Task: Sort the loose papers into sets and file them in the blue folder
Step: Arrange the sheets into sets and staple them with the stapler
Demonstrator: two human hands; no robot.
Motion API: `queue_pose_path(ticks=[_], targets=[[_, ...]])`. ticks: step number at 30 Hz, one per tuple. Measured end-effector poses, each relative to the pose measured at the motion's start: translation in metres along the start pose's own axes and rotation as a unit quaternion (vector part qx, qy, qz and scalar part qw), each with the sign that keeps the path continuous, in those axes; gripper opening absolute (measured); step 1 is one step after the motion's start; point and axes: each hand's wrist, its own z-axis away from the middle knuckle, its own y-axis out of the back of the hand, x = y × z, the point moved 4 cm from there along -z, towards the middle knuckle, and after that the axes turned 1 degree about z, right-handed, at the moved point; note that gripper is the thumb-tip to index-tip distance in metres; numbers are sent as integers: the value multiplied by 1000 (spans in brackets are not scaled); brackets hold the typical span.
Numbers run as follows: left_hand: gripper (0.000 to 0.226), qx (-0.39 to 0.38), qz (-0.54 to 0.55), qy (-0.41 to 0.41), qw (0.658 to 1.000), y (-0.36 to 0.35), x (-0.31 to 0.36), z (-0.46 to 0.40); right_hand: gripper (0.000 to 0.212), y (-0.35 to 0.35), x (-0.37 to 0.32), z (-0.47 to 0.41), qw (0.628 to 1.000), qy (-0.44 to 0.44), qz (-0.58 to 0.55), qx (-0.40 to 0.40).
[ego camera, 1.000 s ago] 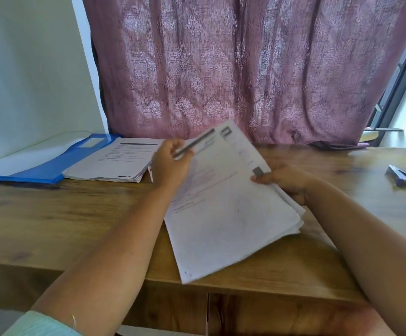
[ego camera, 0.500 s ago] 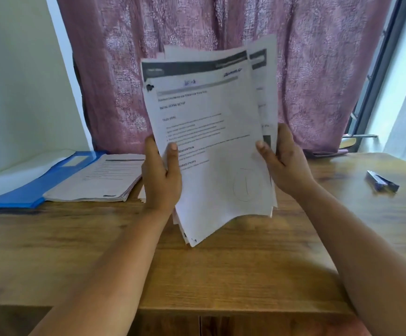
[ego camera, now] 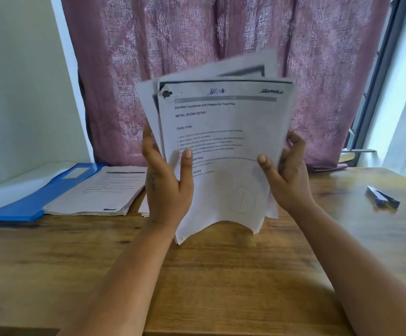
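Both hands held a stack of papers (ego camera: 221, 146) upright above the tabletop (ego camera: 221, 275), printed side toward the person, probably so the sheets could be squared up and read for sorting. The left hand (ego camera: 168, 187) gripped the left edge, thumb across the front. The right hand (ego camera: 286, 175) pinched the right edge, its other fingers loosely curled. The stack's long axis ran vertically, heading uppermost, lower edge bowed just above the wood. Left of the stack, the blue folder (ego camera: 27, 204) lay open with a sorted pile (ego camera: 100, 192) on it; a stapler (ego camera: 382, 197) lay well to the right.
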Motion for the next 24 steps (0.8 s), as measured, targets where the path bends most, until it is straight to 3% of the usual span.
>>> queue_pose_path(ticks=[5, 9, 12, 15, 18, 24], targets=[[63, -27, 7, 45, 999, 1, -19, 6, 56, 0, 14, 4, 996, -70, -28, 49], [43, -88, 7, 126, 988, -6, -34, 18, 38, -19, 27, 18, 983, -174, -54, -4], [34, -131, 6, 138, 982, -14, -39, 28, 24, -29, 25, 25, 986, -162, -7, -34], [28, -103, 12, 114, 988, -14, -35, 29, 6, -24, 13, 21, 995, -92, 9, 38], [36, -71, 52, 90, 992, -11, -26, 27, 16, -15, 14, 16, 995, -35, 18, 87], [56, -69, 32, 132, 988, -5, -42, 29, 45, -1, 21, 19, 990, -93, 51, 89]])
